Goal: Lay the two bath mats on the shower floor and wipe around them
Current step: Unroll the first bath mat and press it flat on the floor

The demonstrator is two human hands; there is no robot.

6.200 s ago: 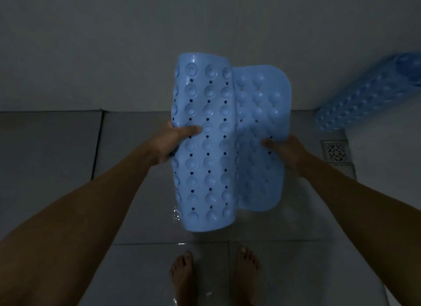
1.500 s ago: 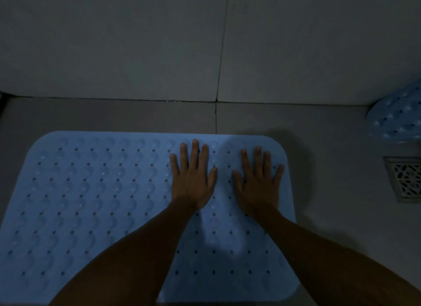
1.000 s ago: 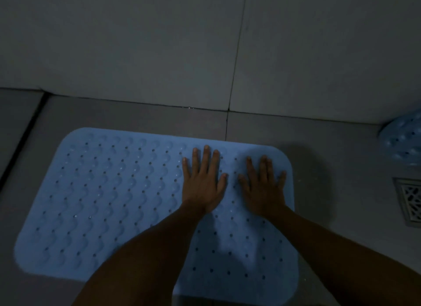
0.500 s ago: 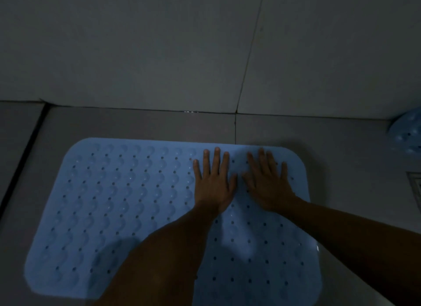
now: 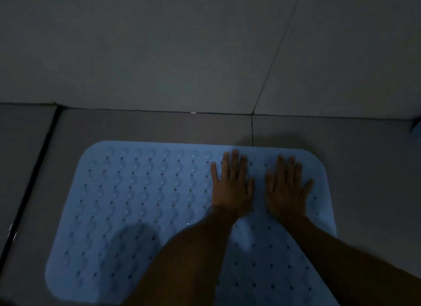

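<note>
A light blue bath mat [image 5: 136, 203] with wavy bumps and small holes lies flat on the grey tiled shower floor [image 5: 148, 127]. My left hand [image 5: 231, 187] rests palm down on the mat's right half, fingers spread. My right hand [image 5: 288, 189] lies flat beside it, near the mat's far right corner. Neither hand holds anything. A sliver of the second blue mat [image 5: 418, 129] shows at the right edge, mostly out of frame.
The grey tiled wall [image 5: 182, 54] rises just beyond the mat's far edge. A dark groove [image 5: 29, 191] runs along the floor left of the mat. Bare floor lies right of the mat.
Both hands have stayed flat on the mat; the right hand has slid a little away from the left. The view has drifted left, so the second mat and the drain have nearly gone from sight.
</note>
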